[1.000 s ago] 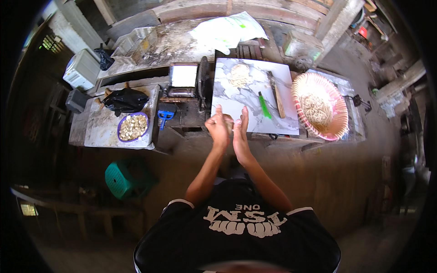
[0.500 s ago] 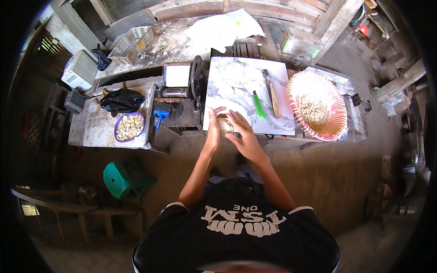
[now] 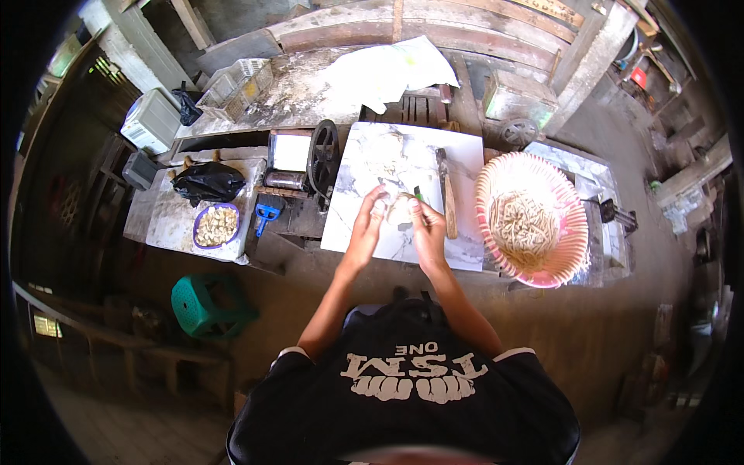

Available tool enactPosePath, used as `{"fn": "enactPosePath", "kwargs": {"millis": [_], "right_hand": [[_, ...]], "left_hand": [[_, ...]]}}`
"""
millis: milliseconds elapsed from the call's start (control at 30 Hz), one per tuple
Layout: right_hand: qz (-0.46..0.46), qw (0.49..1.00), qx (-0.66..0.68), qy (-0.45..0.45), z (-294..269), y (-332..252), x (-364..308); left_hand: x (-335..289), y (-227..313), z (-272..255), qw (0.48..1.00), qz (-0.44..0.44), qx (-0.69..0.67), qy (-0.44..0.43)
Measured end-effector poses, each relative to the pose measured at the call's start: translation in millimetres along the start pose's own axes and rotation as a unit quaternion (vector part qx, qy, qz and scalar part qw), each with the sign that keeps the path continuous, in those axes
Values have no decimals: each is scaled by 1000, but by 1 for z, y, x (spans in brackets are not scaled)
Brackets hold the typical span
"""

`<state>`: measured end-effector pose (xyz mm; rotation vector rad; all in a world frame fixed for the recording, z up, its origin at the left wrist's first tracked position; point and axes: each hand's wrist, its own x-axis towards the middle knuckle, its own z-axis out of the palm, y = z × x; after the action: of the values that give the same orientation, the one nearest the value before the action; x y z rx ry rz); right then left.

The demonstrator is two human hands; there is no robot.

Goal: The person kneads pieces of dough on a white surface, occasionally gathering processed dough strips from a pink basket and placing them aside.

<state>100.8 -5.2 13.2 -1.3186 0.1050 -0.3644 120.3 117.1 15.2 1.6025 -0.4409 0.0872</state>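
Note:
Over the white marble-patterned board [image 3: 356, 232], a pale rounded lump that looks like dough [image 3: 400, 209] sits between my hands. My right hand [image 3: 428, 229] is closed on its right side, thumb against it. Just left of the lump, my left hand [image 3: 366, 229] is raised with its fingers stretched up and slightly bent; it appears apart from the lump. A green-handled tool [image 3: 418, 191] lies mostly hidden behind my right hand. Beside it on the board rests a long wooden stick [image 3: 450, 205], with a dark piece [image 3: 442, 159] at its far end.
A pink-rimmed basket [image 3: 573, 198] of pale strips stands at the right. To the left are a hand-cranked roller machine [image 3: 288, 159], a blue scraper-like tool [image 3: 267, 215], a purple bowl [image 3: 197, 232] of pale chunks and a black plastic bag [image 3: 208, 182]. A green stool [image 3: 198, 302] stands on the floor.
My hands have moved apart from cupping the lump between them, and the right one keeps hold of it. The whole view has shifted, with the board and basket now lower in the picture.

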Motion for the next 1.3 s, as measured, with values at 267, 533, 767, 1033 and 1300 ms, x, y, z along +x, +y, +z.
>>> {"fn": "enactPosePath", "kwargs": {"millis": [267, 533, 767, 1033, 1300], "right_hand": [[-184, 935, -285, -104, 5, -3, -17], [-223, 905, -299, -206, -18, -22, 3], [-156, 921, -150, -322, -11, -17, 2], [-16, 968, 57, -243, 11, -2, 6], [167, 951, 238, -107, 14, -6, 17]], "left_hand": [[0, 13, 40, 944, -53, -171, 277], [-12, 4, 17, 880, -199, -344, 260], [-9, 9, 34, 856, -220, -389, 260], [-1, 36, 34, 911, -155, -321, 206], [-10, 18, 17, 951, -112, -199, 209]]}}
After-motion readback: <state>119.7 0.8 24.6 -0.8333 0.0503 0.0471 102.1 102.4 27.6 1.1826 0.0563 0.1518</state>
